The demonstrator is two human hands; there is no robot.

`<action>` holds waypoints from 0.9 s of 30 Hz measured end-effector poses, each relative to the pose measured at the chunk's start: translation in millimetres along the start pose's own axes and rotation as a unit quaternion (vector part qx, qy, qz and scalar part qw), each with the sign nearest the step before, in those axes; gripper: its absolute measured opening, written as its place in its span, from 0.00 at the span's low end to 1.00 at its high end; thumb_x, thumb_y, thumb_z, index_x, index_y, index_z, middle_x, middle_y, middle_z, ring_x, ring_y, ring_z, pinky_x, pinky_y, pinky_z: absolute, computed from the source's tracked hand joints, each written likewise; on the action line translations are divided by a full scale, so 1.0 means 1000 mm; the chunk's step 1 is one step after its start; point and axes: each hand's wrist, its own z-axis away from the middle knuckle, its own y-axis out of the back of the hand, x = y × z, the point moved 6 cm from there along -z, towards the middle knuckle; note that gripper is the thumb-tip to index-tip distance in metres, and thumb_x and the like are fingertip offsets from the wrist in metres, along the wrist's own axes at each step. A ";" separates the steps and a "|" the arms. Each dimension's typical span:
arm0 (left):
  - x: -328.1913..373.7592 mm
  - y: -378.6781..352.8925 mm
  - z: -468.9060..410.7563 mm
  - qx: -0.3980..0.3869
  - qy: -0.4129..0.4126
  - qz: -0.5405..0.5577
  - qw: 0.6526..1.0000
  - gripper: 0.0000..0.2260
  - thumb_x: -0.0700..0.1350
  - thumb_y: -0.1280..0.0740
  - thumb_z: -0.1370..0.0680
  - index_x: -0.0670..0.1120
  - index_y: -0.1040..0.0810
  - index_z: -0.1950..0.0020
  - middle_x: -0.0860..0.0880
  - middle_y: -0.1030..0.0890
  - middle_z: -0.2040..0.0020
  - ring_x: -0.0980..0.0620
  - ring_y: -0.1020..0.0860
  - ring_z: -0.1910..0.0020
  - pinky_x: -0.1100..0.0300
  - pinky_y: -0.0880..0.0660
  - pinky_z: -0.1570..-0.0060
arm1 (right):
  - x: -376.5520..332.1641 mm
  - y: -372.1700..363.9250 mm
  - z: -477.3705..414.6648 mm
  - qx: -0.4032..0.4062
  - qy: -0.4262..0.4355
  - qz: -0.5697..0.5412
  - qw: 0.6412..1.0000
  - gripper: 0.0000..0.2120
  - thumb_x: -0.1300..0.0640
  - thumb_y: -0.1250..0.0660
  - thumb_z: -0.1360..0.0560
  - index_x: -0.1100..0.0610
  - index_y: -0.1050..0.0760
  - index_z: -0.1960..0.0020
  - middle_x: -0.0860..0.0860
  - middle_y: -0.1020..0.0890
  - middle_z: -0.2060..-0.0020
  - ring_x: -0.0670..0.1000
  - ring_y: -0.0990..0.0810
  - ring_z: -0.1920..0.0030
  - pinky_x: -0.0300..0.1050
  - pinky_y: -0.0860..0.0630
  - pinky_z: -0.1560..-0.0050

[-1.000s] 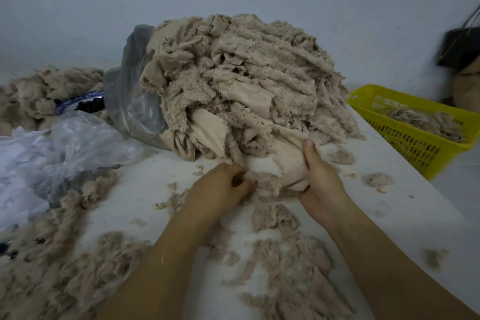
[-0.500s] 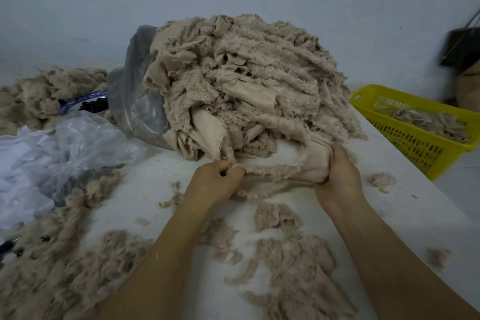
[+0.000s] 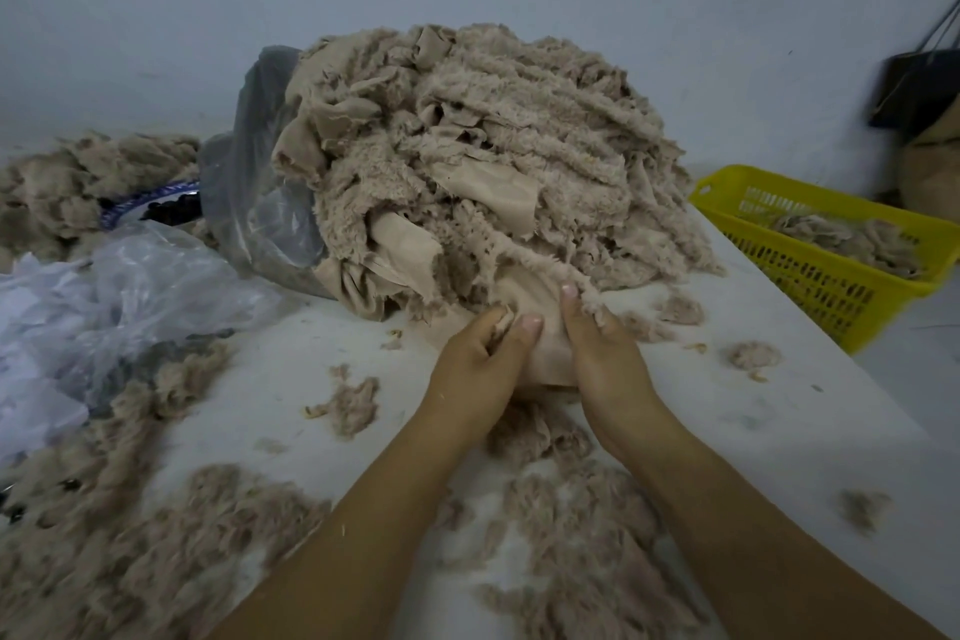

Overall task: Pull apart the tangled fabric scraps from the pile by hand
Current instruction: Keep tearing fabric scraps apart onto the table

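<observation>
At near foot of the pile (image 3: 467, 161), on the table (image 3: 779, 431), left hand (image 3: 480, 361) & right hand (image 3: 608, 361) sit close together, both gripping one beige scrap (image 3: 548, 353). Left pinches its edge w/ curled fingers; right clamps it, thumb on top. Scrap runs up into pile.

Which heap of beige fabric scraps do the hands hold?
The tall central heap of beige fluffy fabric scraps: left hand and right hand grip its front edge. The far-left heap and the heap in the yellow plastic basket lie untouched.
</observation>
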 end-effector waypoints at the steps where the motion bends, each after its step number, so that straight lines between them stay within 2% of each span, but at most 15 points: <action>1: -0.001 0.002 0.000 0.007 0.021 0.039 0.999 0.18 0.65 0.34 0.28 0.51 0.26 0.64 0.52 0.22 0.65 0.50 0.22 0.63 0.50 0.25 0.58 | 0.001 -0.002 -0.001 0.005 -0.004 -0.012 1.000 0.13 0.39 0.39 0.21 0.42 0.21 0.57 0.37 0.15 0.62 0.38 0.16 0.58 0.34 0.21 0.58; 3: -0.007 0.010 -0.002 0.040 0.072 0.138 0.987 0.20 0.64 0.31 0.31 0.47 0.21 0.57 0.43 0.16 0.56 0.41 0.18 0.54 0.43 0.20 0.50 | 0.001 -0.005 -0.002 0.012 -0.009 -0.034 0.999 0.14 0.38 0.38 0.22 0.41 0.18 0.58 0.42 0.14 0.56 0.44 0.15 0.52 0.45 0.19 0.49; 4: -0.010 0.014 -0.003 0.066 0.091 0.174 0.978 0.20 0.62 0.30 0.32 0.45 0.20 0.55 0.42 0.16 0.54 0.41 0.17 0.52 0.43 0.20 0.48 | 0.002 -0.005 -0.002 0.019 -0.005 -0.043 0.999 0.15 0.38 0.38 0.21 0.41 0.16 0.58 0.43 0.13 0.56 0.45 0.15 0.52 0.46 0.20 0.49; 6: -0.016 0.019 -0.005 0.099 0.112 0.208 0.967 0.17 0.56 0.29 0.27 0.44 0.19 0.51 0.42 0.16 0.52 0.43 0.18 0.50 0.42 0.22 0.44 | 0.001 -0.002 -0.003 0.036 0.000 -0.069 0.997 0.15 0.39 0.38 0.21 0.40 0.16 0.59 0.43 0.13 0.57 0.44 0.14 0.54 0.43 0.20 0.54; 8: -0.020 0.018 -0.006 0.116 0.130 0.249 0.953 0.08 0.49 0.31 0.22 0.46 0.18 0.55 0.45 0.15 0.52 0.46 0.17 0.52 0.49 0.20 0.50 | 0.001 -0.002 -0.005 0.043 -0.009 -0.089 0.995 0.17 0.38 0.37 0.22 0.45 0.16 0.60 0.43 0.13 0.58 0.45 0.14 0.55 0.43 0.20 0.54; 10: -0.020 0.014 -0.006 0.120 0.157 0.304 0.932 0.08 0.45 0.32 0.20 0.47 0.15 0.56 0.46 0.13 0.52 0.48 0.15 0.53 0.55 0.18 0.56 | 0.002 -0.005 -0.005 0.040 -0.025 -0.095 0.994 0.20 0.37 0.37 0.23 0.47 0.17 0.66 0.44 0.14 0.63 0.46 0.14 0.57 0.48 0.19 0.52; 11: -0.020 0.012 -0.006 0.116 0.169 0.333 0.920 0.07 0.45 0.33 0.20 0.46 0.15 0.50 0.45 0.13 0.50 0.47 0.15 0.51 0.52 0.18 0.54 | 0.003 -0.005 -0.005 0.043 -0.035 -0.103 0.993 0.23 0.37 0.37 0.23 0.47 0.19 0.71 0.44 0.15 0.66 0.46 0.15 0.60 0.48 0.19 0.53; 13: -0.016 0.008 -0.005 0.093 0.179 0.378 0.903 0.11 0.44 0.35 0.19 0.41 0.19 0.39 0.41 0.15 0.44 0.43 0.17 0.44 0.46 0.21 0.43 | 0.007 0.000 -0.006 0.057 -0.057 -0.132 0.988 0.27 0.36 0.37 0.23 0.49 0.23 0.77 0.45 0.17 0.71 0.47 0.16 0.66 0.45 0.19 0.61; 15: -0.014 0.004 -0.004 0.055 0.179 0.396 0.899 0.14 0.45 0.38 0.17 0.39 0.22 0.35 0.40 0.17 0.41 0.42 0.19 0.41 0.47 0.21 0.42 | 0.010 0.006 -0.008 0.063 -0.072 -0.155 0.983 0.29 0.36 0.37 0.24 0.50 0.25 0.79 0.45 0.19 0.73 0.49 0.17 0.68 0.44 0.22 0.67; 16: -0.013 0.002 -0.003 0.037 0.180 0.395 0.900 0.15 0.46 0.39 0.16 0.41 0.22 0.35 0.41 0.17 0.40 0.43 0.18 0.41 0.49 0.20 0.44 | 0.012 0.008 -0.009 0.063 -0.079 -0.159 0.982 0.29 0.36 0.37 0.24 0.50 0.26 0.79 0.45 0.19 0.74 0.50 0.18 0.67 0.45 0.21 0.66; 18: -0.012 -0.002 -0.001 0.008 0.178 0.384 0.906 0.16 0.49 0.42 0.15 0.43 0.23 0.33 0.43 0.17 0.39 0.45 0.19 0.40 0.51 0.20 0.43 | 0.016 0.007 -0.009 0.061 -0.100 -0.171 0.978 0.29 0.36 0.36 0.24 0.50 0.26 0.79 0.46 0.18 0.72 0.53 0.17 0.61 0.52 0.19 0.56; 19: -0.012 -0.003 -0.001 0.005 0.175 0.379 0.909 0.17 0.50 0.42 0.15 0.44 0.24 0.31 0.44 0.17 0.38 0.46 0.19 0.39 0.51 0.21 0.42 | 0.018 0.005 -0.008 0.060 -0.113 -0.183 0.975 0.29 0.36 0.35 0.24 0.50 0.25 0.79 0.48 0.17 0.70 0.54 0.17 0.59 0.54 0.20 0.52; 21: -0.011 -0.004 0.000 0.002 0.168 0.385 0.907 0.17 0.50 0.43 0.15 0.44 0.25 0.31 0.45 0.17 0.38 0.48 0.19 0.39 0.55 0.20 0.45 | 0.021 0.001 -0.007 0.054 -0.133 -0.201 0.969 0.25 0.38 0.34 0.24 0.51 0.23 0.74 0.51 0.16 0.66 0.55 0.15 0.57 0.55 0.19 0.51; 24: -0.011 -0.007 0.003 -0.003 0.174 0.420 0.891 0.17 0.50 0.43 0.15 0.45 0.24 0.32 0.45 0.17 0.39 0.48 0.18 0.41 0.57 0.18 0.50 | 0.020 -0.006 -0.006 0.026 -0.149 -0.219 0.964 0.18 0.42 0.35 0.22 0.58 0.22 0.57 0.52 0.14 0.63 0.53 0.14 0.59 0.50 0.17 0.56; 27: -0.013 -0.008 0.005 -0.015 0.187 0.441 0.878 0.19 0.52 0.43 0.16 0.44 0.25 0.31 0.42 0.18 0.37 0.45 0.19 0.39 0.53 0.18 0.47 | 0.023 -0.014 -0.003 0.011 -0.152 -0.201 0.968 0.20 0.41 0.36 0.22 0.59 0.23 0.55 0.54 0.14 0.61 0.54 0.14 0.59 0.50 0.18 0.56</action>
